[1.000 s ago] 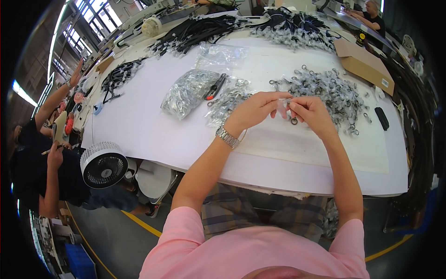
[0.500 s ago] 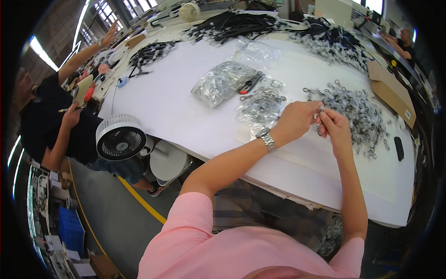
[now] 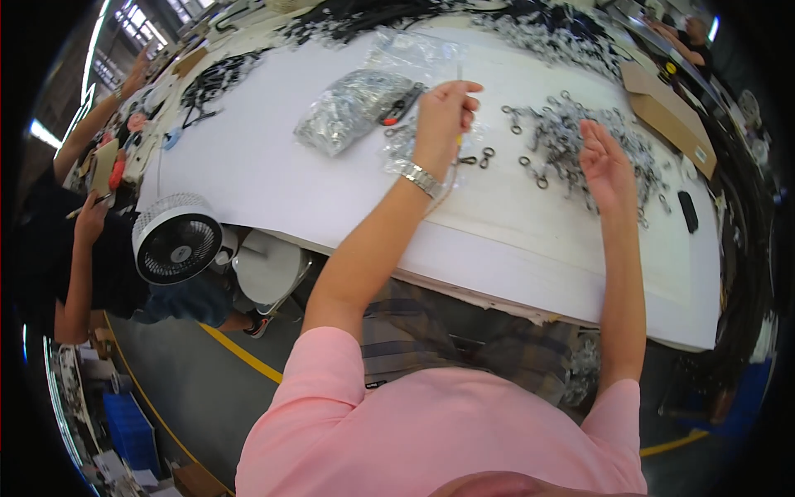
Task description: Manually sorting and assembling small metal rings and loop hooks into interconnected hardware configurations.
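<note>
Clenched one thin, yellow-ended tool (image 3: 459,142) in the left hand (image 3: 446,112); held the right hand (image 3: 609,168) released, half-curled, over one heap of grey metal swivel clasps (image 3: 556,124). Had two dark metal clasps (image 3: 487,157) between the hands, nearer the left.

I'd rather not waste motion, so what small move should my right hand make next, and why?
Perhaps pinch one of the loose metal clasps at the left edge of the heap: they lie a little apart from the tangle, and in this view your right hand is just to their right. Whether it holds anything is hard to tell.
</note>
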A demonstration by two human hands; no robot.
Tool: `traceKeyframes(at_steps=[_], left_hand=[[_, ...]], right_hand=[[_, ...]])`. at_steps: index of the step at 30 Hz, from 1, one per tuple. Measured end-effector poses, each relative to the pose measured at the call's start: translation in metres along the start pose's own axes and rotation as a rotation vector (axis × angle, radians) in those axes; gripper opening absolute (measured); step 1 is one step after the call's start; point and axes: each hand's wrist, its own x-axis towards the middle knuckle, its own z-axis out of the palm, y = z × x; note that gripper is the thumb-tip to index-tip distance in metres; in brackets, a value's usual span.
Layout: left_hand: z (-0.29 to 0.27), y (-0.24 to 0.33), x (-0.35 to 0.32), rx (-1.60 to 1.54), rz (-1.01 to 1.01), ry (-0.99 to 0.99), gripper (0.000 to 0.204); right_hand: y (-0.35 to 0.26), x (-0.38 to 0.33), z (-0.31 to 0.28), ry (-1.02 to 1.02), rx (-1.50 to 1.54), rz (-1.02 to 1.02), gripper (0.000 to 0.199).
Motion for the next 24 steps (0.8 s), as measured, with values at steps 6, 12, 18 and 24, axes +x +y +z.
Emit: traceKeyframes(at_steps=[6, 12, 18, 24], left_hand=[[-0.025, 0.002, 0.01, -0.078, 0.096, 0.224, 0.026], [-0.019, -0.003, 0.007, -0.019, 0.198, 0.276, 0.028], [-0.019, 0.0, 0.012, -0.046, 0.196, 0.267, 0.027], [-0.028, 0.009, 0.014, 0.173, 0.108, 0.117, 0.026]], right_hand=[[0.077, -0.011, 0.063, -0.171, -1.423, -0.329, 0.033], [0.132, 0.022, 0.069, -0.573, -2.114, -0.523, 0.034], [0.139, 0.041, 0.083, -0.558, -2.276, -0.513, 0.02], [0.108, 0.033, 0.085, -0.249, -1.794, -0.35, 0.02]])
